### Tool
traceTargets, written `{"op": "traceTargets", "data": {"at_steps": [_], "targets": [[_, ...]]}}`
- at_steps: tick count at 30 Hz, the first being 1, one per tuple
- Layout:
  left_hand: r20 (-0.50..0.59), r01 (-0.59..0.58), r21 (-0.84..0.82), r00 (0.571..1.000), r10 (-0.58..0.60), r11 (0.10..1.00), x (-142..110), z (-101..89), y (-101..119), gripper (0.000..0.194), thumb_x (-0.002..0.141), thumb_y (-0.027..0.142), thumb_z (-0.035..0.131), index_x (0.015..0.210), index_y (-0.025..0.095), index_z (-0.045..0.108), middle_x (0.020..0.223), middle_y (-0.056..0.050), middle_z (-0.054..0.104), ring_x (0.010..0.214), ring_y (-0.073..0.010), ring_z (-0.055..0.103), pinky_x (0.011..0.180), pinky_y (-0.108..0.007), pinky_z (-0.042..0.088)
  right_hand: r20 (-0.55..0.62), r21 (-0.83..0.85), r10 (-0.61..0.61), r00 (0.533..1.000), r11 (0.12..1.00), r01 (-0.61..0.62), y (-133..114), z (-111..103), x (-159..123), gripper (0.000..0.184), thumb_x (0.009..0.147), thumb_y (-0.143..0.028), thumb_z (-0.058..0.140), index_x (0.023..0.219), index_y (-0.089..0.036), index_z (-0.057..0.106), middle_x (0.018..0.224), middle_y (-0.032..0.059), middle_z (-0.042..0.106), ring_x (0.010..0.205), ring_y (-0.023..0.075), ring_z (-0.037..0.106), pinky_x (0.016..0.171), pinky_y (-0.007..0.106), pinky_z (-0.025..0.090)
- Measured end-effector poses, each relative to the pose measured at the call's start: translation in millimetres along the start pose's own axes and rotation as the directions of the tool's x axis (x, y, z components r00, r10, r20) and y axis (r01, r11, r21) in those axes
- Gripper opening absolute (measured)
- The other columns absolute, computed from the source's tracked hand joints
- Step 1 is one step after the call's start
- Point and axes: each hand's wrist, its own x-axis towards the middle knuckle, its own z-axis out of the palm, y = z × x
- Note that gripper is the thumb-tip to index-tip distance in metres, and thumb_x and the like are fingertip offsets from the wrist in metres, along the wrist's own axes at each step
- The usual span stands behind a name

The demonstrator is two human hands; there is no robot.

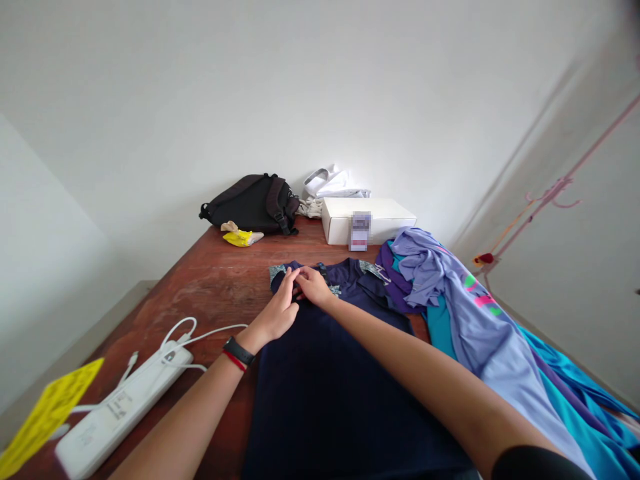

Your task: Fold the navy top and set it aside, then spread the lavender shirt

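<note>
A dark navy shirt lies spread on the table, its collar at the far end and patterned trim at both sleeves. Over its far left shoulder, my left hand rests with fingers stretched out and thumb a little apart. My right hand meets it there from the right, fingers bent around the dark cloth near the left sleeve. The fingertips of both hands come together, partly hiding the cloth under them. A black band and a red band circle my left wrist.
Left, a white power strip with cables sits beside a yellow tag. A black backpack, yellow-and-beige item and white box stand at the back. Lilac clothing and teal clothing hang over the right edge, near a pink rack.
</note>
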Motion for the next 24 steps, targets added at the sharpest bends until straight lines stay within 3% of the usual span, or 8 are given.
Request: {"op": "traceTargets", "data": {"at_steps": [5, 7, 10, 12, 14, 17, 21, 24], "targets": [[-0.036, 0.026, -0.044, 0.999, -0.028, 0.999, 1.7, 3.4, 3.0, 0.084, 0.078, 0.004, 0.043, 0.157, 0.017, 0.020, 0.168, -0.011, 0.008, 0.154, -0.0265, 0.005, 0.126, -0.051, 0.011, 0.021, 0.144, 0.151, 0.988, 0.978, -0.152, -2.2, 3.5, 4.9, 0.022, 0.099, -0.024, 0.048, 0.119, -0.016, 0.054, 0.088, 0.0048, 0.075, 0.067, 0.0153, 0.074, 0.053, 0.021, 0.059], [-0.111, 0.024, -0.076, 0.993, -0.033, 0.997, 4.0, -0.3, 3.2, 0.079, 0.079, 0.004, 0.042, 0.155, 0.016, 0.026, 0.166, -0.012, 0.021, 0.152, -0.0264, 0.023, 0.124, -0.049, 0.023, 0.024, 0.150, 0.176, 0.984, 0.973, -0.177, -1.7, 3.9, 6.1, 0.022, 0.098, -0.022, 0.052, 0.119, -0.015, 0.054, 0.089, 0.0050, 0.074, 0.067, 0.0148, 0.075, 0.053, 0.020, 0.059], [-0.248, 0.034, -0.018, 0.968, -0.037, 0.999, 8.5, -13.8, -1.1, 0.059, 0.085, 0.007, 0.039, 0.143, 0.016, 0.047, 0.145, -0.013, 0.056, 0.132, -0.0236, 0.056, 0.114, -0.043, 0.043, 0.017, 0.108, 0.188, 0.982, 0.976, -0.189, -0.6, 1.8, 7.6, 0.023, 0.096, -0.019, 0.054, 0.119, -0.015, 0.054, 0.083, 0.0040, 0.073, 0.061, 0.0144, 0.073, 0.050, 0.020, 0.057], [-0.275, 0.039, 0.134, 0.961, -0.001, 0.990, 11.5, -24.9, -8.3, 0.045, 0.089, 0.011, 0.040, 0.127, 0.018, 0.063, 0.129, -0.010, 0.068, 0.127, -0.0242, 0.060, 0.112, -0.043, 0.046, 0.013, 0.048, 0.171, 0.985, 0.984, -0.172, -0.5, -1.0, 7.1, 0.025, 0.093, -0.018, 0.057, 0.118, -0.015, 0.054, 0.076, 0.0025, 0.072, 0.055, 0.0152, 0.071, 0.047, 0.021, 0.055], [-0.193, 0.007, 0.283, 0.980, 0.050, 0.959, 13.9, -34.0, -18.3, 0.037, 0.093, 0.017, 0.041, 0.116, 0.020, 0.070, 0.127, -0.008, 0.070, 0.136, -0.0264, 0.051, 0.115, -0.044, 0.042, 0.008, -0.028, 0.132, 0.991, 0.991, -0.132, -1.0, -4.3, 5.0, 0.028, 0.091, -0.018, 0.060, 0.118, -0.016, 0.054, 0.073, 0.0017, 0.071, 0.051, 0.0158, 0.069, 0.046, 0.022, 0.053], [0.004, -0.032, 0.396, 0.999, 0.033, 0.918, 15.3, -40.3, -33.2, 0.035, 0.095, 0.031, 0.049, 0.120, 0.020, 0.071, 0.142, -0.008, 0.060, 0.147, -0.0311, 0.035, 0.119, -0.050, 0.033, -0.001, -0.162, 0.056, 0.998, 0.985, -0.056, -2.9, -7.7, -0.1, 0.027, 0.090, -0.019, 0.060, 0.117, -0.018, 0.055, 0.077, 0.0027, 0.072, 0.056, 0.0163, 0.069, 0.056, 0.024, 0.054], [0.141, 0.042, 0.450, 0.983, -0.117, 0.892, 12.9, -40.8, -42.9, 0.056, 0.093, 0.053, 0.054, 0.142, 0.026, 0.055, 0.160, -0.010, 0.035, 0.151, -0.0373, 0.018, 0.118, -0.062, 0.022, -0.007, -0.341, -0.017, 1.000, 0.940, 0.014, -6.8, -8.3, -5.0, 0.024, 0.088, -0.020, 0.061, 0.112, -0.020, 0.058, 0.092, 0.0066, 0.073, 0.088, 0.0231, 0.072, 0.079, 0.030, 0.053], [0.192, 0.048, 0.477, 0.969, -0.157, 0.877, 10.3, -41.7, -43.2, 0.070, 0.090, 0.065, 0.054, 0.150, 0.031, 0.044, 0.165, -0.009, 0.023, 0.153, -0.0379, 0.009, 0.118, -0.064, 0.015, 0.009, -0.445, -0.042, 0.999, 0.895, 0.042, -10.1, -8.1, -7.4, 0.026, 0.089, -0.021, 0.060, 0.115, -0.021, 0.059, 0.098, 0.0083, 0.072, 0.098, 0.0269, 0.069, 0.084, 0.035, 0.051]]}}
